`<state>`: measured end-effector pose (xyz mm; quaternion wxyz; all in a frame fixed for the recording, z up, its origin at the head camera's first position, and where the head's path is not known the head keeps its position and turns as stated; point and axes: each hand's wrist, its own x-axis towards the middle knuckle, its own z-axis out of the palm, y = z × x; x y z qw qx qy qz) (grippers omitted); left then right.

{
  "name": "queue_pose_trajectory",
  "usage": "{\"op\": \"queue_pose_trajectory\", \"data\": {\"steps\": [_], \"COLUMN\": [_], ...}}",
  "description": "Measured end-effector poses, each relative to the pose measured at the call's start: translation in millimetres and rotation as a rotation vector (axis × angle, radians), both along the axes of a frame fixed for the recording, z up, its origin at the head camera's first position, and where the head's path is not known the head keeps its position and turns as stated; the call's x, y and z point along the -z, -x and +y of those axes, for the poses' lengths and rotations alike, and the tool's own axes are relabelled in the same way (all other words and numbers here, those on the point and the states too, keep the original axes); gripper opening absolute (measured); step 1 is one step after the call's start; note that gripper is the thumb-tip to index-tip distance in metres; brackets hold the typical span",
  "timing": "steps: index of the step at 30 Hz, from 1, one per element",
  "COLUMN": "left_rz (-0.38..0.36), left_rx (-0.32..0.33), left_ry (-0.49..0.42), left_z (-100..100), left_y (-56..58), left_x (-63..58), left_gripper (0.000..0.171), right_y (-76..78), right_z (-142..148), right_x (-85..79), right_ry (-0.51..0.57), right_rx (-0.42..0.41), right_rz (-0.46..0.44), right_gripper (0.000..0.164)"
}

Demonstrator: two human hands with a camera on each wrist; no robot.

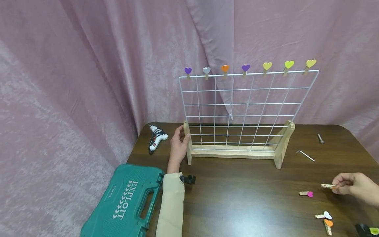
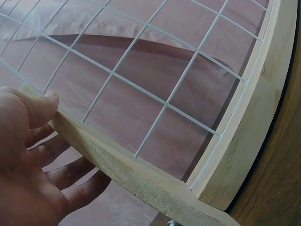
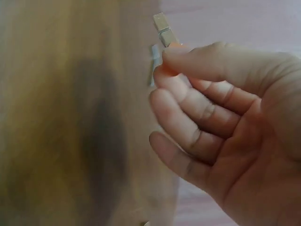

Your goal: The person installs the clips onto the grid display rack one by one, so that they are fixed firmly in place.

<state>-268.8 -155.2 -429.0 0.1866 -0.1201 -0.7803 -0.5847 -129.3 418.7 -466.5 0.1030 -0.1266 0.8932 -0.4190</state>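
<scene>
A white wire grid rack stands upright in a wooden base on the table. My left hand holds the rack's left wooden side support; in the left wrist view the thumb lies on the upper side and the fingers are bent behind it. At the right, my right hand pinches a small wooden clothespin above the table. Orange shows on the clothespin between thumb and fingers. Along the rack's top wire sit several heart clothespins, among them a purple one and an orange one.
On the table lie a pink-heart clothespin, a white-heart one and an orange-heart one. Behind them are a hex key and a bolt. A glue gun and a green case lie at the left.
</scene>
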Motion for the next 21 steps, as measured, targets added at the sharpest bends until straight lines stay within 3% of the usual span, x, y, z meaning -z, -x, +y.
{"op": "queue_pose_trajectory", "data": {"steps": [3, 7, 10, 14, 21], "left_rz": [0.008, 0.011, 0.015, 0.009, 0.012], "left_rx": [-0.004, -0.007, -0.004, -0.009, -0.014], "left_ry": [-0.001, -0.007, -0.012, -0.003, 0.002], "left_z": [0.2, -0.1, -0.9, -1.4, 1.1], "left_y": [0.4, 0.2, -0.5, -0.5, -0.6], "left_x": [0.2, -0.5, -1.4, -2.3, -0.1], "left_gripper": [0.04, 0.04, 0.041, 0.04, 0.04], "right_y": [0.6, 4.3, 8.9, 13.2, 19.0], "right_z": [-8.1, -24.1, -38.6, -62.2, -104.6], "right_x": [-9.4, -29.7, -47.4, -67.4, -89.1], "right_ry": [0.02, -0.031, -0.028, 0.076, 0.159], "right_rx": [0.059, 0.107, 0.075, 0.003, -0.036], "right_rz": [0.077, 0.186, 0.224, 0.232, 0.284], "right_gripper": [0.011, 0.01, 0.009, 0.01, 0.01]}}
